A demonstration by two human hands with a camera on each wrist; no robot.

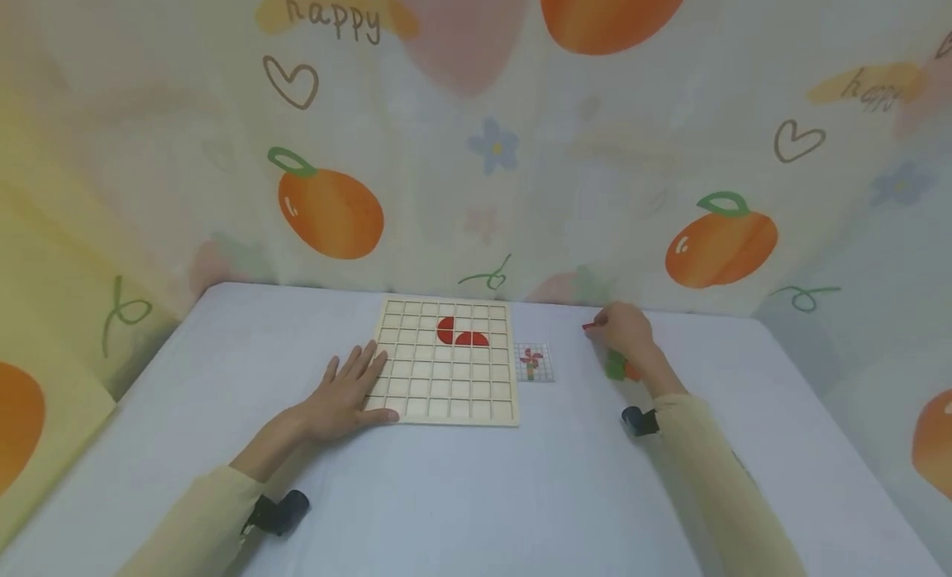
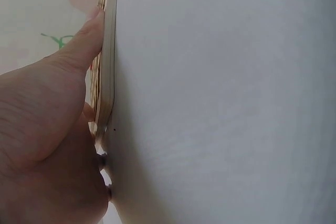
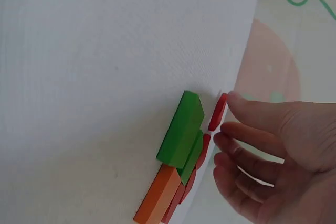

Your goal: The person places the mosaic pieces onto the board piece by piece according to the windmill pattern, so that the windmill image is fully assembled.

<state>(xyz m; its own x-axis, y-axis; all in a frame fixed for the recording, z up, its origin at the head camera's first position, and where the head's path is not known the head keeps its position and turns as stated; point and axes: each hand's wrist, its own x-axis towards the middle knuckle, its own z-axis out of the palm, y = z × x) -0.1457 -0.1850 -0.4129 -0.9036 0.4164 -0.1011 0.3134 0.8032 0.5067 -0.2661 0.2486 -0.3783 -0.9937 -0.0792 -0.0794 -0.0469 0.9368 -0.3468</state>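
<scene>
My left hand (image 1: 338, 403) lies spread on the left edge of the wooden grid board (image 1: 416, 391), thumb at its near corner; the left wrist view has the thumb on the board's side (image 2: 108, 61). Two red pieces (image 1: 446, 331) (image 1: 472, 339) lie in the grid's upper cells. Right of the board, my right hand (image 1: 628, 333) pinches a red piece (image 1: 588, 326) between thumb and fingers. In the right wrist view that red piece (image 3: 218, 112) is at the fingertips, beside green blocks (image 3: 181, 129), an orange block (image 3: 157, 195) and more red pieces (image 3: 203, 151).
A small pattern card (image 1: 543, 364) with a red, orange and green figure lies against the board's right edge. Green (image 1: 616, 365) and orange (image 1: 632, 371) blocks lie under my right wrist. A printed curtain (image 1: 446, 147) hangs behind the white table (image 1: 461, 494).
</scene>
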